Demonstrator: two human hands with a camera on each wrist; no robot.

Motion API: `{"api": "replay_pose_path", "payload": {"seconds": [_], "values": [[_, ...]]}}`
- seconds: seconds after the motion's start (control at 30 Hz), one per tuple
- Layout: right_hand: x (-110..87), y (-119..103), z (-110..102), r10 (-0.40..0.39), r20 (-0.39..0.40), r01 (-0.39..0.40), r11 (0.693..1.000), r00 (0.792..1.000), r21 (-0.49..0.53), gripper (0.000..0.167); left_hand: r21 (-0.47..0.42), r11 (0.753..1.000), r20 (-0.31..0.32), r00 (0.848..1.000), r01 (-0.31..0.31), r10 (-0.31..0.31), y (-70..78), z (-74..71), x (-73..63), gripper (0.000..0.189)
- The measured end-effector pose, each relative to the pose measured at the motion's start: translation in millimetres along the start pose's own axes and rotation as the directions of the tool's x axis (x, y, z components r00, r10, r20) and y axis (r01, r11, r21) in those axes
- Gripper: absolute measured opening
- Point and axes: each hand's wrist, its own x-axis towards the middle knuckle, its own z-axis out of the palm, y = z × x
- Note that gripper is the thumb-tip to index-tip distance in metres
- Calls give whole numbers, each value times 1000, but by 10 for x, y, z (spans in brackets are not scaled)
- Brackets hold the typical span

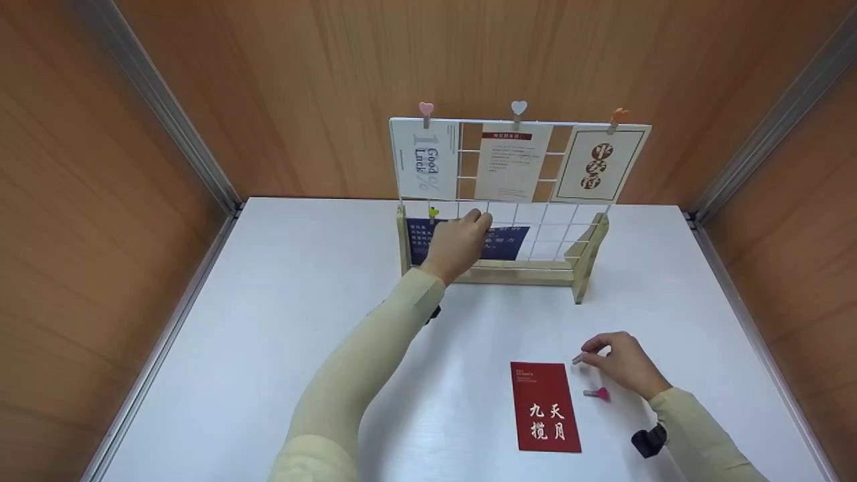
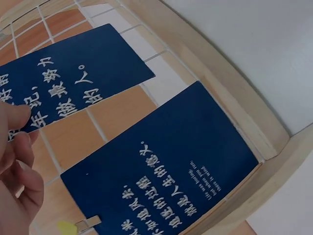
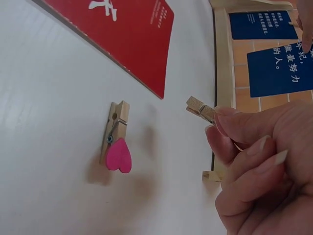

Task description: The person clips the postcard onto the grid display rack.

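My left hand pinches the edge of a blue card with white writing and holds it against the lower part of the white wire grid. Beside it, a second blue card hangs at the grid's left, under a clothespin with a yellow heart. Over the table at the right, my right hand pinches a small wooden clothespin between thumb and forefinger; its far end is hidden by the fingers. Below that hand lies a clothespin with a pink heart.
A red card with white characters lies on the white table, left of the pink-heart clothespin. Three pale cards, one reading Good Luck, hang along the grid's top from heart clothespins. The grid stands in a wooden base before a wood-grain wall.
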Motion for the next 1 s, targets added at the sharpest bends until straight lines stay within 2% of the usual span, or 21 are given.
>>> {"api": "replay_pose_path", "payload": {"seconds": [0.2,0.37,0.53,0.67,0.83,0.9,1.0], "values": [[41,-71,-19,-18,-29,18,1000,999,-1,6,33,998,-85,995,60,-58,-18,129,22,15],[127,-254,-25,-25,-47,26,999,999,30,11,61,995,-116,990,83,-76,-25,202,3,14],[236,-497,-52,-107,-65,110,993,992,36,13,79,992,-120,989,101,-91,-26,254,-12,12],[369,-726,-120,-170,-117,174,985,978,21,14,77,990,-133,986,116,-105,-18,274,22,12],[576,-1023,-231,-238,-217,241,970,947,-13,16,80,989,-159,981,126,-113,-15,305,42,11],[668,-1134,-269,-279,-271,280,959,921,-35,15,75,989,-172,979,126,-111,-14,326,39,12],[812,-1280,-308,-344,-351,338,938,871,-82,14,65,990,-188,976,122,-108,-5,342,36,12]]}}
